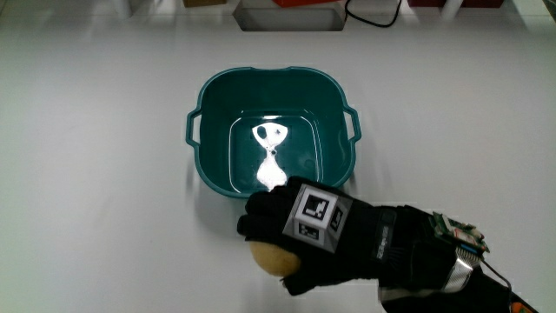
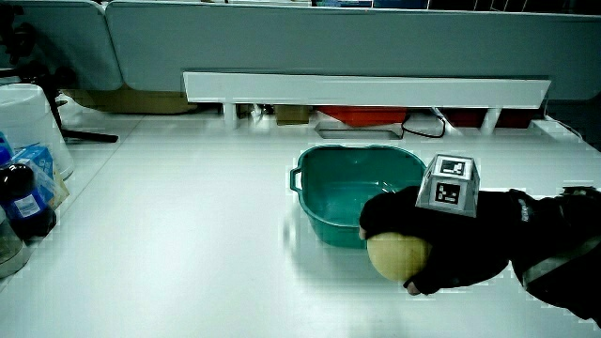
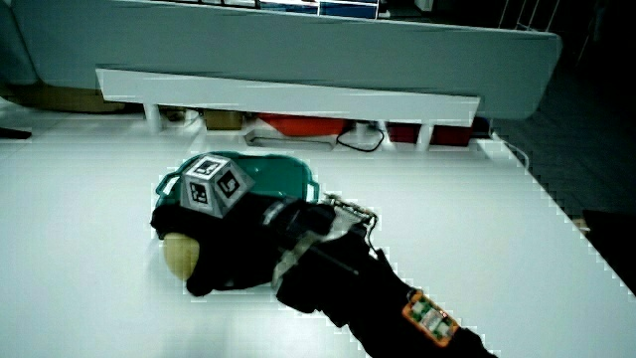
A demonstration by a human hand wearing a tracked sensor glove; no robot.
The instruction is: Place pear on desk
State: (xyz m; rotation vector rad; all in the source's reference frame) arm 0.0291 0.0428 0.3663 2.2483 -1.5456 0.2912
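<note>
From above, the hand [image 1: 306, 236] lay over the pear [image 1: 274, 258], fingers curled down around it so that only a pale yellow part showed under the glove. The pear sat just beside the teal basin [image 1: 208, 100], nearer to the person than the basin's near wall, and the basin itself was bare inside apart from a bright reflection. That spot probably suited the task: open surface of the desk [image 1: 104, 191] close to the basin, so the fruit needed little carrying.

In a side view the pear [image 2: 396, 255] appeared to rest on or almost on the desk [image 2: 188, 244], with the hand [image 2: 423, 239] wrapped over its upper side and the thumb tucked low beside it. The grip looked kept from above so the round fruit would not roll on release. A bottle [image 2: 26, 202] and a white container [image 2: 33, 117] stood at the desk's edge, well apart.

In a side view the hand [image 3: 234, 239] covered most of the pear [image 3: 179, 255], the forearm [image 3: 368, 288] lying low toward the person, and whether the pear touched the desk could not be told.
</note>
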